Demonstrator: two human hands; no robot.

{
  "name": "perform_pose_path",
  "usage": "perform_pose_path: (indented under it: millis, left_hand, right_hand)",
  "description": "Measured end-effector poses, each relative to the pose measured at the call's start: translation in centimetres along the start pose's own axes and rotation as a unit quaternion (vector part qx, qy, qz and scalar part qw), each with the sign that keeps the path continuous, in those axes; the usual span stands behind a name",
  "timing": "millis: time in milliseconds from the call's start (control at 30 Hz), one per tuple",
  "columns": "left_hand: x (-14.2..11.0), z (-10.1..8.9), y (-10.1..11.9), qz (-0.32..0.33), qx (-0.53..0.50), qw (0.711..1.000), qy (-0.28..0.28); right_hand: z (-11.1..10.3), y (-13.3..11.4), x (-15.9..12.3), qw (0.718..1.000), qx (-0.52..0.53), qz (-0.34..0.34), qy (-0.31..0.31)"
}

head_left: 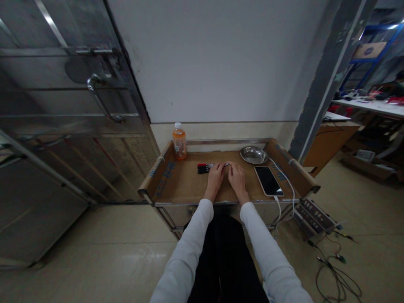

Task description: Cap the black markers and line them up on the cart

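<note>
Several pens (204, 168) with red and black ends lie side by side on the cardboard-lined cart top (189, 185). My left hand (216, 176) curls over their right part, so that stretch of them is hidden. My right hand (237, 174) is just beside it, its fingers bent and drawn together, fingertips almost meeting those of my left hand. A small dark-and-white tip (226, 164) shows between the two hands; whether it belongs to one of the pens I cannot tell.
An orange drink bottle (179, 142) stands at the back left. To the right are a steel bowl (253, 155) and a phone (269, 181) with a white cable (288, 181). Raised cardboard sides edge the cart. A power strip (315, 216) and cables lie on the floor.
</note>
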State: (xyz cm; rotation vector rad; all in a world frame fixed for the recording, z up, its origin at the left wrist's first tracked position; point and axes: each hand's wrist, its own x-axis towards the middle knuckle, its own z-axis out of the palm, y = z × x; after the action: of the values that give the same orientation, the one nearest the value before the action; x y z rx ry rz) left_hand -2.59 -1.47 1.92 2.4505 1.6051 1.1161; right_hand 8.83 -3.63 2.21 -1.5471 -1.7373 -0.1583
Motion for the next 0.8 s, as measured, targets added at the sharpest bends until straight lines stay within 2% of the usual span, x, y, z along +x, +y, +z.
perform_pose_path:
  millis: [100,167,267,367,633,800]
  left_hand:
    - [-0.1,-0.4,0.3,-0.051,-0.012,0.998,0.043]
    - [-0.3,-0.8,0.5,-0.093,0.010,0.993,0.069]
    - [-0.8,-1.4,1.0,-0.158,0.083,0.981,0.076]
    - [-1.4,-1.7,1.2,-0.203,0.145,0.967,0.059]
    - [-1.9,-1.1,1.1,-0.231,0.183,0.955,0.041]
    - [-1.8,-1.2,1.0,-0.234,0.167,0.957,0.032]
  right_hand:
    - [0.0,-0.3,-0.1,0.997,0.035,-0.065,-0.018]
    - [0.1,-0.4,-0.1,0.996,0.039,-0.075,-0.028]
    - [0.5,-0.3,0.0,0.997,0.041,-0.057,-0.036]
    - [1.1,0.0,0.0,0.999,0.026,-0.022,-0.036]
    - [1.8,0.5,-0.5,0.994,-0.078,0.045,-0.063]
    - [1.6,0.4,-0.5,0.988,-0.110,0.043,-0.104]
